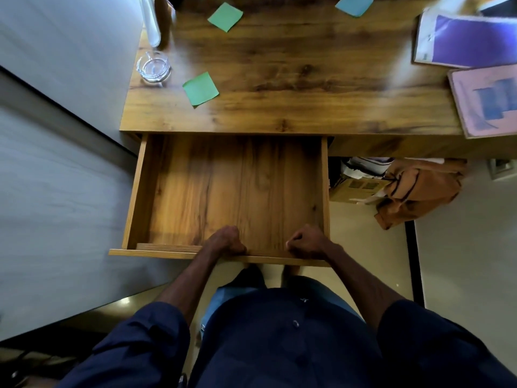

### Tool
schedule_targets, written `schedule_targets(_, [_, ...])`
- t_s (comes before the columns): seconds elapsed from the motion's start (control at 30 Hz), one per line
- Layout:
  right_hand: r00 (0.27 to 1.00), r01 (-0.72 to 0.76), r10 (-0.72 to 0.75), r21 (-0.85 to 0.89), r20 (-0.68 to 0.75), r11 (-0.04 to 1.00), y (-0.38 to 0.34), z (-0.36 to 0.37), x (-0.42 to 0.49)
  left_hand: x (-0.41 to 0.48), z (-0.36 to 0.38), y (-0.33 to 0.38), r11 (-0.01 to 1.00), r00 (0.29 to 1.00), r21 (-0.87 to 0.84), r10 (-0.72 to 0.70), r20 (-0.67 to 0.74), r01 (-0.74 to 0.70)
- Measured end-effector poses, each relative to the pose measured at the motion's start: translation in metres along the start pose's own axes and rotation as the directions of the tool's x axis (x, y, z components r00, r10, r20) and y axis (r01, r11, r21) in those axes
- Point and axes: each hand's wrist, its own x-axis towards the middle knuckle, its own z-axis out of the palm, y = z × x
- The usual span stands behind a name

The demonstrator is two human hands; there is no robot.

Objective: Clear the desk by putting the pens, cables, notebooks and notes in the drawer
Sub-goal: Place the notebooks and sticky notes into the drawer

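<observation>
Desk (279,60) is seen from above, with the drawer (237,186) open under its front edge, toward the left end, and nothing lying in it. The drawer is judged stiff and fairly heavy, best taken by its front panel. It is held there now: the left hand (225,242) and right hand (307,242) are both closed tight, fingers curled over the front panel, left near the middle, right toward the right corner. The purple notebook (470,42) lies at the desk's right edge toward the back, and the pink notebook (486,100) is at the front right corner, overhanging the front edge. Both are judged light, flat and somewhat floppy, best pinched at a free edge or the overhang. The near green note (200,88) sits by the front left part of the desk, the far green note (225,17) at the back left, and the blue note (354,4) at the back edge, centre-right. All are judged paper-thin and near weightless, so a raised corner should be pinched or the note slid to an edge. A glass dish (153,68) stands at the left edge, fragile and not part of the task. No pens or cables are seen.
</observation>
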Motion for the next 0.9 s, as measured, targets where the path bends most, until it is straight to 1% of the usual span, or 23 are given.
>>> schedule_targets(0.13, [0.997,-0.014,0.014,0.010,0.075,1.000,0.002,0.008,-0.010,-0.010,0.013,0.002,0.999,0.999,0.003,-0.040,0.036,0.040])
schedule_targets(0.27, [0.993,-0.038,0.035,0.025,0.116,0.999,0.004,0.016,-0.017,-0.014,0.018,0.004,0.998,0.990,0.031,-0.063,0.124,0.060])
schedule_targets(0.43, [0.983,-0.098,0.093,0.027,0.156,0.995,0.008,0.029,-0.027,-0.011,0.022,0.012,0.992,0.963,0.121,-0.058,0.264,0.026])
schedule_targets(0.53, [0.983,-0.130,0.128,0.004,0.135,0.992,0.010,0.034,-0.033,-0.012,0.019,0.021,0.989,0.940,0.146,-0.074,0.333,0.026])
schedule_targets(0.6, [0.985,-0.127,0.124,0.020,0.117,0.992,0.014,0.037,-0.037,-0.011,0.014,0.032,0.983,0.911,0.185,-0.063,0.408,-0.015])
schedule_targets(0.63, [0.987,-0.120,0.116,0.036,0.110,0.992,0.015,0.039,-0.039,-0.011,0.012,0.040,0.985,0.901,0.173,-0.047,0.432,-0.031])
schedule_targets(0.67, [0.989,-0.107,0.101,0.047,0.103,0.993,0.016,0.040,-0.041,-0.010,0.011,0.048,0.992,0.897,0.121,-0.012,0.443,-0.046])
schedule_targets(0.73, [0.996,-0.065,0.061,0.057,0.067,0.996,0.016,0.037,-0.044,-0.010,0.010,0.070,0.996,0.912,-0.002,0.085,0.402,-0.092])
schedule_targets(0.77, [0.999,-0.043,0.042,0.066,0.020,0.997,0.016,0.032,-0.046,-0.010,0.009,0.085,0.987,0.925,-0.041,0.160,0.346,-0.155])
schedule_targets(0.83, [0.992,-0.001,0.013,0.096,-0.123,0.995,0.020,0.015,-0.051,-0.009,0.007,0.117,0.949,0.929,-0.058,0.316,0.191,-0.311])
schedule_targets(0.9, [0.967,0.030,0.005,0.134,-0.255,0.991,0.028,-0.010,-0.058,-0.013,0.002,0.150,0.910,0.910,-0.047,0.413,0.039,-0.411])
